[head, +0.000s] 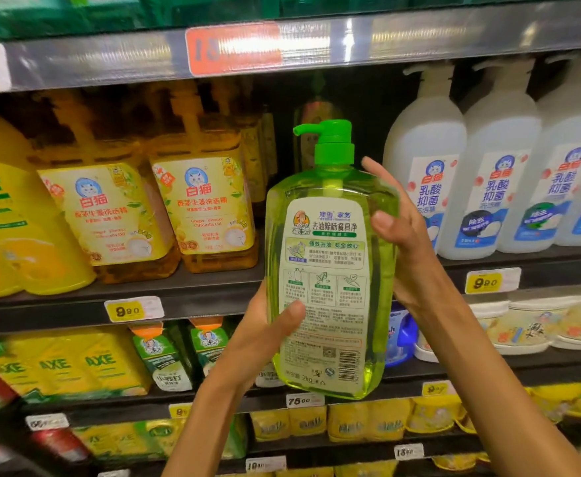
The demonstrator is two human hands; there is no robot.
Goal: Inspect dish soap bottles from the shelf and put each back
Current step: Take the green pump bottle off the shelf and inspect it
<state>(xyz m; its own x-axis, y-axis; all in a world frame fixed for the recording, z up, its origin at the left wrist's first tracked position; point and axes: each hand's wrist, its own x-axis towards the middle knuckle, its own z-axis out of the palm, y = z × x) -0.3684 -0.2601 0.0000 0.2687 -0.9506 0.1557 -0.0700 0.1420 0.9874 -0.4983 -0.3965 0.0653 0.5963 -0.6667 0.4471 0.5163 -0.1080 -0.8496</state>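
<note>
Now you hold the green bottle (pixel 330 270) of green soap upright at center: left hand (pixel 268 335) grips its seven-o'clock side, right hand (pixel 399 232) clasps its three-o'clock side, off the shelf (pixel 213 290).

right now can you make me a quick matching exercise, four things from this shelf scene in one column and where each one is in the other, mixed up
Things:
1. green bottle
2. white bottles
3. amber bottles
4. AXE packs

Places:
A. same shelf as the gap, left of it
B. held in front of the shelves by the left hand and right hand
C. shelf below, at the left
D. same shelf as the gap, right of it

Pairs: 1-B, 2-D, 3-A, 4-C
</note>
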